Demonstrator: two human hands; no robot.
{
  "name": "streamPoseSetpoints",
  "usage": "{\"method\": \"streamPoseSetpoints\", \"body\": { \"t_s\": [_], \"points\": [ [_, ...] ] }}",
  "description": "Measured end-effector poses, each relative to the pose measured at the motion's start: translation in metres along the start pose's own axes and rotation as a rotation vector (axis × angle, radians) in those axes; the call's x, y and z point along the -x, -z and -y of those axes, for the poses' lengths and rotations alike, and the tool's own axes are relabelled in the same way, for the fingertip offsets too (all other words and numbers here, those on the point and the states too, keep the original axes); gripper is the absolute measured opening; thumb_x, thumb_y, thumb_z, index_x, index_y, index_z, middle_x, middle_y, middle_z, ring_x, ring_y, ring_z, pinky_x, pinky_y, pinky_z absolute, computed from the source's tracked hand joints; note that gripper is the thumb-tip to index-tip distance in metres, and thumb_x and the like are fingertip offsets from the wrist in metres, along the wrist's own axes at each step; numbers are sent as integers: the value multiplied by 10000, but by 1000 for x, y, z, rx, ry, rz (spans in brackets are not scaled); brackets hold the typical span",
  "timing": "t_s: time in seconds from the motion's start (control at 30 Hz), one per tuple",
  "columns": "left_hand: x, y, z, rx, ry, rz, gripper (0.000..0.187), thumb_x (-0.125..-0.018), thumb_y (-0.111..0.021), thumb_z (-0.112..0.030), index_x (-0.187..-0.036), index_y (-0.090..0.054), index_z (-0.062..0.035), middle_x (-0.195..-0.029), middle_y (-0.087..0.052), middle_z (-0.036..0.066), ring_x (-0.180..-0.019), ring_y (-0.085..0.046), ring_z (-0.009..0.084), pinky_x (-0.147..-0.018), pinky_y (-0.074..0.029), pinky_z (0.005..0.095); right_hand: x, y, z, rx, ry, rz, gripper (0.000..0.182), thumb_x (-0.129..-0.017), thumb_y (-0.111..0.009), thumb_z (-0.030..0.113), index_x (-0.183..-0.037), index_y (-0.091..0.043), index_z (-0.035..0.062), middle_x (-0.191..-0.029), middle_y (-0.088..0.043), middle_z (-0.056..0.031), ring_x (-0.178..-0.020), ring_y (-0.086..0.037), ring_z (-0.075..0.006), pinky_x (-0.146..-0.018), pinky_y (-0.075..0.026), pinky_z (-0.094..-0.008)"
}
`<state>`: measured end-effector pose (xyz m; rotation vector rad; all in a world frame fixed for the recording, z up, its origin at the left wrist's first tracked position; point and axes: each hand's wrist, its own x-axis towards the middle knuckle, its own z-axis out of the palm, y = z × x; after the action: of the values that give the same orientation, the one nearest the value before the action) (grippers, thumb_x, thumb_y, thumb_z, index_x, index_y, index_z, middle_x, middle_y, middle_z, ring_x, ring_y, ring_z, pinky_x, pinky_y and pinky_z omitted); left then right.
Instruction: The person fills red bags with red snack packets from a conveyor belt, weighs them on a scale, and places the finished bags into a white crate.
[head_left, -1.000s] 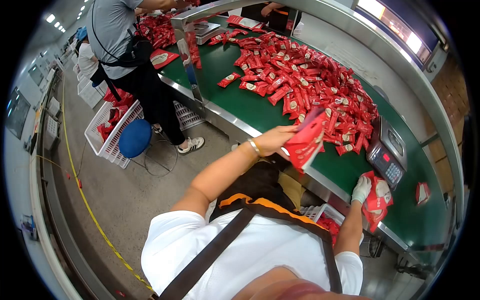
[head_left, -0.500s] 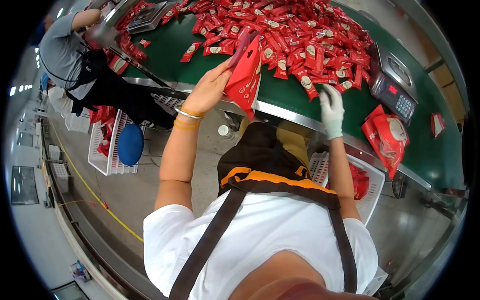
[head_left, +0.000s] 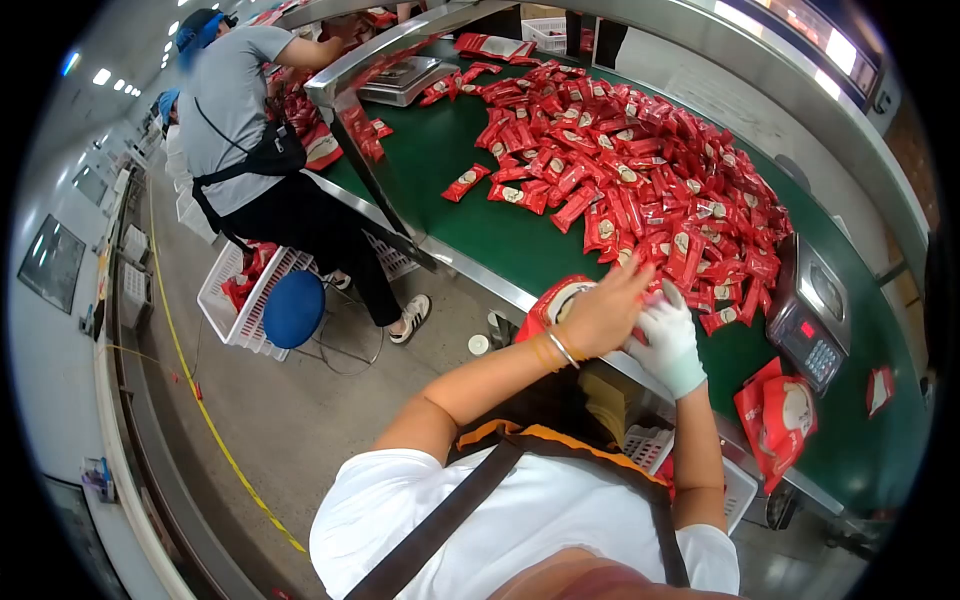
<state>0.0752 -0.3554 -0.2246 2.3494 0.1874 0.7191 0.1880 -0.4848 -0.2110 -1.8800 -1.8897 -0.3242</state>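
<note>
My left hand (head_left: 605,312), bare with a bracelet and yellow bands at the wrist, reaches across the belt's front edge with its fingers close together. Partly under that hand and wrist is a red pouch (head_left: 548,303) with a pale round print; the hand grips it, though its mouth is hidden. My right hand (head_left: 668,345), in a white glove, meets the left fingertips with its fingers bent. Whatever lies between the gloved fingers is covered. Just beyond both hands spreads a heap of small red packets (head_left: 625,170) with cream labels.
A digital scale (head_left: 808,325) stands right on the green belt (head_left: 440,225). Near it lie filled red pouches (head_left: 782,420) and a single packet (head_left: 879,390). A co-worker (head_left: 235,110) stands at left by a second scale (head_left: 405,82), a blue stool (head_left: 293,308) and a white crate (head_left: 228,300).
My left hand has brought the red pouch down and right, from raised to the belt's edge. My gloved hand has left the packets' near edge and come against the left. The view has shifted.
</note>
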Motion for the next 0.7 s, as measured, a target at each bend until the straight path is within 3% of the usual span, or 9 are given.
{"method": "streamPoseSetpoints", "body": {
  "t_s": [0.1, 0.17, 0.23, 0.33, 0.37, 0.43, 0.47, 0.57, 0.7],
  "points": [
    [9, -11, -6, 164, -96, 147, 595, -890, -582, -294, -1400, -423, -33, -1487, -293, 273, -1360, -339, 408, -1100, -331, 449, 41, -10, -16, 71, -107, 25, 238, -665, -766, 204, -860, -670, 107, -786, -632, -72, -833, -605, -263, -1023, -373, -492],
    [18, -10, 13, 69, -24, 106, 636, -861, -618, -326, -1392, -430, -31, -1483, -307, 266, -1363, -334, 407, -1110, -312, 444, 66, -10, -16, 105, -336, 89, 226, -668, -764, 192, -870, -688, 125, -827, -651, -79, -830, -602, -286, -973, -388, -457],
    [37, -7, 51, -123, 91, -25, 688, -813, -666, -378, -1362, -453, -21, -1455, -366, 240, -1325, -376, 419, -1088, -336, 445, 100, -14, -21, -39, -351, 66, 219, -721, -720, 142, -939, -701, 135, -830, -652, -85, -760, -606, -257, -809, -447, -395],
    [76, -24, 105, -272, 549, -34, 750, -807, -650, -419, -1357, -406, 29, -1287, -479, 285, -1143, -524, 418, -964, -439, 464, 155, -42, -34, -1006, -893, 317, 288, -777, -553, 10, -1046, -656, 3, -810, -653, -53, -631, -555, -112, -553, -429, -260],
    [82, -29, 113, -274, 558, -37, 750, -807, -650, -419, -1357, -406, 29, -1287, -479, 285, -1143, -524, 418, -964, -439, 464, 162, -48, -40, -1009, -890, 326, 288, -777, -553, 10, -1046, -656, 3, -810, -653, -53, -631, -555, -112, -553, -429, -260],
    [85, -31, 117, -109, 605, 13, 787, -819, -636, -438, -1372, -376, 58, -1238, -510, 311, -1128, -529, 434, -973, -435, 455, 155, -49, -43, -1748, -1058, 20, 325, -792, -501, -34, -1097, -613, -52, -862, -660, -51, -625, -563, -99, -565, -428, -233],
    [85, -34, 119, -97, 606, 2, 835, -810, -642, -463, -1389, -353, 64, -1215, -516, 336, -1128, -522, 449, -979, -433, 448, 150, -55, -46, -1748, -1060, 24, 325, -792, -501, -34, -1097, -613, -52, -862, -660, -51, -625, -563, -99, -565, -428, -233],
    [79, -39, 123, -18, 682, -5, 850, -794, -676, -477, -1359, -394, 93, -1249, -519, 323, -1176, -514, 417, -996, -420, 416, 132, -97, -64, -1719, -1030, -234, 349, -863, -528, -7, -1210, -551, -24, -1140, -639, -110, -952, -646, -181, -853, -526, -301],
    [70, -17, 119, 87, 721, 38, 820, -743, -724, -494, -1277, -499, 85, -1168, -597, 295, -1093, -586, 397, -951, -459, 399, 117, -112, -90, -1855, -1154, -15, 448, -897, -612, 112, -1315, -480, 15, -1301, -560, -108, -1169, -563, -206, -1016, -452, -329]
  ]
}}
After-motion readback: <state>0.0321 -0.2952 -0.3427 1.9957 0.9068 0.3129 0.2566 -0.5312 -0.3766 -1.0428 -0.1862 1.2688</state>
